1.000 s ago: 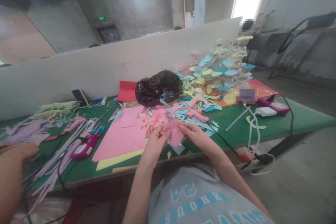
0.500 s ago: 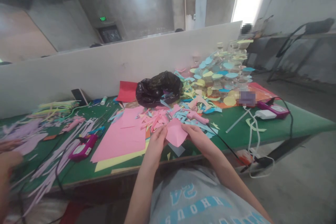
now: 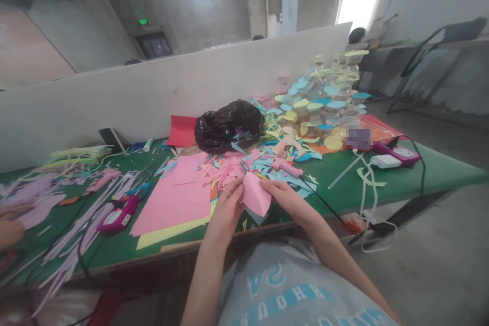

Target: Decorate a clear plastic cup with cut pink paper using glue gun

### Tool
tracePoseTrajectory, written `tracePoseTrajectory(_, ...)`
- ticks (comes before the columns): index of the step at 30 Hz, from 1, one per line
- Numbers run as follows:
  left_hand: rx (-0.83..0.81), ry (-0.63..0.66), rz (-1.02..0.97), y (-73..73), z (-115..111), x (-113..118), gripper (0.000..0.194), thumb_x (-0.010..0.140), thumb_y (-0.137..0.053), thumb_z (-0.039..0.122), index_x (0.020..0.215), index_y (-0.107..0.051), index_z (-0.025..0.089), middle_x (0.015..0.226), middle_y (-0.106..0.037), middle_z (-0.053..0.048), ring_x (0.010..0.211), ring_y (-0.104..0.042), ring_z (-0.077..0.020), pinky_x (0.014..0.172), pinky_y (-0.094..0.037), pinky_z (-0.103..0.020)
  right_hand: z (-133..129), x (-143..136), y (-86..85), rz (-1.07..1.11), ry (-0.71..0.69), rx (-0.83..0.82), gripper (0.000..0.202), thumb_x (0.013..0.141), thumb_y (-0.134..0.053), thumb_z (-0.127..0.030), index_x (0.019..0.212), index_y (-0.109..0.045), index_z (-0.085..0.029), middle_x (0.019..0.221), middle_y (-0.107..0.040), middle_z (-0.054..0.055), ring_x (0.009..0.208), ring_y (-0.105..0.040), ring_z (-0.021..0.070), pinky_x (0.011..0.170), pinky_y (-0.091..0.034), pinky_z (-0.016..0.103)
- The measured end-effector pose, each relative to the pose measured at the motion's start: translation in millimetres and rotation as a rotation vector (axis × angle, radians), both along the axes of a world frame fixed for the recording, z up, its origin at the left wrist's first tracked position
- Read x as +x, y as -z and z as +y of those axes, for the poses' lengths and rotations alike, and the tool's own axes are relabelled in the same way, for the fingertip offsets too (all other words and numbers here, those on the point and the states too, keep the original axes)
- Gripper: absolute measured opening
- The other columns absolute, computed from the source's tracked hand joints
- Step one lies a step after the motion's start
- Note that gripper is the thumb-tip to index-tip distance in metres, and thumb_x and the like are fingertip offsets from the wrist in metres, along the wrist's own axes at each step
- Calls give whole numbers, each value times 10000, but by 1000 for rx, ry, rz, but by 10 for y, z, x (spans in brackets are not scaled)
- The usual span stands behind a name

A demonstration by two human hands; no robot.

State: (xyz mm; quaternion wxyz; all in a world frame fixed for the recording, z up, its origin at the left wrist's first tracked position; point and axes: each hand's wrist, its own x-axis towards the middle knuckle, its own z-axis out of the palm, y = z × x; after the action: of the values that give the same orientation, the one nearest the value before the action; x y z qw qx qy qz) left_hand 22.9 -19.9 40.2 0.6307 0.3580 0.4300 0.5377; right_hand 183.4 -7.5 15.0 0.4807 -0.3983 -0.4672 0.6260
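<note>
A small piece of pink paper (image 3: pixel 257 195), creased and slightly curved, is held up over the table's front edge. My left hand (image 3: pixel 231 201) pinches its left side, fingers closed on it. On its right side my right hand (image 3: pixel 279 195) grips the paper between thumb and fingers. Just beyond lie pink paper scraps (image 3: pixel 223 170) and a pink glue gun (image 3: pixel 286 167) with a black cord. Larger pink sheets (image 3: pixel 175 198) rest to the left of my hands, over a yellow sheet (image 3: pixel 164 235).
A black plastic bag (image 3: pixel 229 125) sits behind the scraps. Stacked cups with coloured paper discs (image 3: pixel 330 97) stand at the back right. White cables (image 3: pixel 367 204) hang over the front edge. At far left, another person's hand (image 3: pixel 10 232) is near purple paper (image 3: pixel 42 211).
The pink paper has turned and narrowed between my hands, its lower tip now pointing further down. The other person's hand has shifted left. The whole view has moved slightly.
</note>
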Motion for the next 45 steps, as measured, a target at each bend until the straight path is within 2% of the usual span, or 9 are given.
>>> tracePoseTrajectory(3, 4, -19, 55, -6, -4, -12, 441, 612, -846, 377, 978, -701, 179, 909, -720, -36, 793, -656, -144, 676, -493, -223, -16, 19, -39, -53, 9, 32, 463, 735, -659, -648, 756, -690, -187, 731, -646, 14, 749, -571, 193, 742, -465, 328)
tracePoseTrajectory(9, 132, -110, 277, 105, 61, -77, 398, 685, -771, 395, 1007, -662, 189, 717, -619, 32, 610, -557, -98, 569, -435, -202, 5, 50, -44, -183, 45, 138, 489, 757, -601, -691, 653, -612, -214, 629, -585, -3, 627, -518, 172, 615, -440, 307)
tracePoseTrajectory(14, 127, -187, 321, 102, 89, -213, 406, 710, -735, 411, 1042, -637, 199, 766, -631, 24, 650, -562, -106, 570, -418, -195, 55, 159, -29, -280, 113, 206, 466, 805, -567, -639, 629, -612, -209, 617, -575, 3, 603, -503, 165, 601, -414, 305)
tracePoseTrajectory(20, 164, -270, 377, 132, 175, -379, 464, 667, -760, 405, 1050, -628, 180, 742, -619, 24, 643, -547, -106, 587, -415, -203, 60, 374, -118, -376, 229, 237, 450, 819, -547, -613, 655, -622, -200, 655, -588, 12, 590, -502, 152, 587, -408, 300)
tracePoseTrajectory(26, 209, -302, 344, 250, 221, -289, 442, 699, -726, 366, 1081, -587, 193, 930, -648, -30, 765, -617, -139, 637, -465, -230, -4, 519, -196, -493, 324, 255, 443, 871, -488, -587, 692, -610, -200, 661, -596, 18, 599, -512, 161, 576, -393, 290)
tracePoseTrajectory(31, 235, -299, 533, 316, 326, -233, 435, 761, -647, 303, 1177, -594, 186, 1213, -632, -131, 910, -651, -183, 636, -487, -236, -89, 547, -288, -598, 378, 303, 415, 910, -448, -532, 697, -601, -211, 685, -617, 12, 606, -503, 163, 561, -377, 277)
tracePoseTrajectory(39, 270, -212, 811, 276, 619, -267, 316, 789, -578, 241, 1072, -702, 178, 901, -701, -84, 728, -639, -211, 717, -508, -345, -76, 520, -236, -655, 377, 272, 448, 939, -428, -552, 711, -605, -210, 676, -618, 8, 593, -507, 161, 544, -369, 266)
tracePoseTrajectory(42, 324, -223, 945, 277, 692, -201, 249, 774, -592, 211, 992, -709, 183, 932, -698, -112, 896, -633, -283, 887, -470, -445, -70, 499, -223, -708, 395, 305, 432, 956, -410, -520, 708, -589, -215, 690, -633, 12, 599, -511, 165, 573, -369, 269)
tracePoseTrajectory(45, 397, -293, 1092, 305, 716, -132, 302, 776, -597, 205, 1065, -670, 157, 1182, -630, -190, 1226, -472, -382, 1072, -287, -569, -71, 472, -209, -803, 433, 345, 381, 970, -399, -444, 733, -597, -222, 727, -658, 27, 650, -543, 181, 620, -371, 275)
